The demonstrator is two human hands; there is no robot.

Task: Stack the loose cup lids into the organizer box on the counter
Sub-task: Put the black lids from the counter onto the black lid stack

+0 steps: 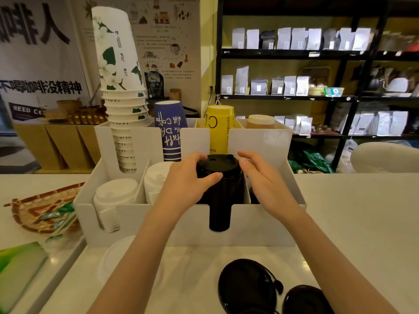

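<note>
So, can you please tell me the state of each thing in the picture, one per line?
black lid stack: upright in the organizer box, left hand gripping it
right hand: open beside the stack
white lid stacks: in left compartments
loose black lids: flat on counter
loose white lid: flat on counter
paper cups: nested upside down

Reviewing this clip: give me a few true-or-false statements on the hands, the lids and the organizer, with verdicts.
1. The left hand grips the black lid stack in the organizer box. True.
2. The right hand holds a white lid. False: it is open and empty, beside the black stack.
3. Loose black lids lie on the counter in front of the box. True.
4. The white lid stacks sit right of the black stack. False: they sit to its left.
</note>
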